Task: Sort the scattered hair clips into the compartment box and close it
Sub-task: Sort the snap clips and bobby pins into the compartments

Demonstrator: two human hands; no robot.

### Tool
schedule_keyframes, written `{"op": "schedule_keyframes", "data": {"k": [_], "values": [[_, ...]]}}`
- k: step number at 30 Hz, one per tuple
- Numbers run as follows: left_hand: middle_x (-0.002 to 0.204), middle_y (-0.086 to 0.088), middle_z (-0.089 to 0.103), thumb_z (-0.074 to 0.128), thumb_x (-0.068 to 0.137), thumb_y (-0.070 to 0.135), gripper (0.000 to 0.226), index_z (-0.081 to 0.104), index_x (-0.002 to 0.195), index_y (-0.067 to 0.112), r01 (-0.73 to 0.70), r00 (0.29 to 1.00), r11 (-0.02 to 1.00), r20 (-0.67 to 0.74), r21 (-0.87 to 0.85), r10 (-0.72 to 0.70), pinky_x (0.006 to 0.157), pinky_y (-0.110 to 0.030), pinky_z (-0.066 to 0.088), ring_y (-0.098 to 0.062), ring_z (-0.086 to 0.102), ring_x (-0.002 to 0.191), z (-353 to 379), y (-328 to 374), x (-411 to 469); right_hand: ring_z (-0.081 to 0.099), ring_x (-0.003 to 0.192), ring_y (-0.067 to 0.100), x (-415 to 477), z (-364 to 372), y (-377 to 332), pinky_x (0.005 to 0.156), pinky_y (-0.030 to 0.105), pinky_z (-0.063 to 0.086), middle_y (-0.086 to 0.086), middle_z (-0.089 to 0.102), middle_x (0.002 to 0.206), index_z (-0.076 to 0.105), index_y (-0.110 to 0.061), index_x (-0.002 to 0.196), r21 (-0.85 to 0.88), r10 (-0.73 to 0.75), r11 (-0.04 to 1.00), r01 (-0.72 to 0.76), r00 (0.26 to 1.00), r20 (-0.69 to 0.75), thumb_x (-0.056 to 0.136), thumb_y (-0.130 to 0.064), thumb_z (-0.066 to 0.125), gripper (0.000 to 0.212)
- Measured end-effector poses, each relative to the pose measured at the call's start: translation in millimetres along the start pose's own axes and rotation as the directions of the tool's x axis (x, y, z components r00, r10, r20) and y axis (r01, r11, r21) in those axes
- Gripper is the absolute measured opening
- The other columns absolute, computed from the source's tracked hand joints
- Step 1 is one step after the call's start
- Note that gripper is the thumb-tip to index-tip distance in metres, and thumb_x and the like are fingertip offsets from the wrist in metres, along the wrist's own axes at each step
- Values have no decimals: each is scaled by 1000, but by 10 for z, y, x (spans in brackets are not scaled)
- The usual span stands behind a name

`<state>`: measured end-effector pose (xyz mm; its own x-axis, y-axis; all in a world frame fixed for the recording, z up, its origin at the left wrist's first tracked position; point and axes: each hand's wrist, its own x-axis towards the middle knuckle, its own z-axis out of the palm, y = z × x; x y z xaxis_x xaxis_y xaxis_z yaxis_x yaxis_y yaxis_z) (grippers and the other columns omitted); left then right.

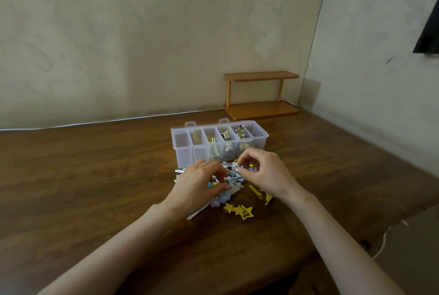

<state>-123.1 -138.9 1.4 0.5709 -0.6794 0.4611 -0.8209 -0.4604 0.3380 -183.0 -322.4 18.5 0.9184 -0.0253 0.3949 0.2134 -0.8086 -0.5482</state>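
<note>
Head view: the right hand [268,173] pinches a silver clip [234,168] between thumb and forefinger, and the left hand [199,183], fingers curled, grips the same cluster just left of that pinch. Beyond the pinch stands the open compartment box [183,152], some cells holding clips; nearer than it lie yellow star clips [240,210] on the wooden table [95,175].

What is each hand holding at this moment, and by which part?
The right hand pinches a silver clip at one end, between thumb and fingertips. The left hand rests in the clip pile; its hold cannot be told.

Beige walls [166,33], small wooden shelf [261,95]
</note>
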Motion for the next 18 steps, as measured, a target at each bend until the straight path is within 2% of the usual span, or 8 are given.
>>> {"op": "schedule_keyframes", "data": {"k": [4,6,10,14,18], "values": [[87,23,49,63,79,46,34,52,105,28,80,997,997,-1,-11,-80,67,-14,39,1,44,84,40,11,1,53,66,-1,146,41,-16,63,15,43,-9,61,80,62,-17,85,255,79,964,-77,997,2,83,-20,67,6],[90,19,51,61,77,51,35,54,103,28,43,999,999,13,13,-43,71,-19,43,-2,45,87,48,26,7,55,70,1,168,122,27,65,17,44,-8,61,79,62,-16,85,335,109,938,-87,993,-48,83,-18,67,5],[98,11,53,55,75,58,40,63,99,27,-96,991,994,94,54,90,77,-20,37,-6,42,92,103,47,13,58,71,5,135,218,166,63,19,47,-8,63,78,61,-19,83,282,122,957,-67,976,-180,83,-20,67,6],[104,8,52,60,78,52,34,62,102,28,-103,984,988,156,119,83,83,-25,39,-10,41,98,160,60,27,57,71,2,90,212,171,63,13,45,-7,62,78,60,-17,85,299,108,953,-39,970,-219,84,-17,66,7],[102,11,51,61,81,43,23,60,98,27,-109,987,988,130,111,94,82,-24,41,-8,41,96,168,66,11,61,76,10,93,201,151,66,21,53,-1,62,81,57,-16,89,434,176,899,-61,957,-230,85,-10,65,11]]}}
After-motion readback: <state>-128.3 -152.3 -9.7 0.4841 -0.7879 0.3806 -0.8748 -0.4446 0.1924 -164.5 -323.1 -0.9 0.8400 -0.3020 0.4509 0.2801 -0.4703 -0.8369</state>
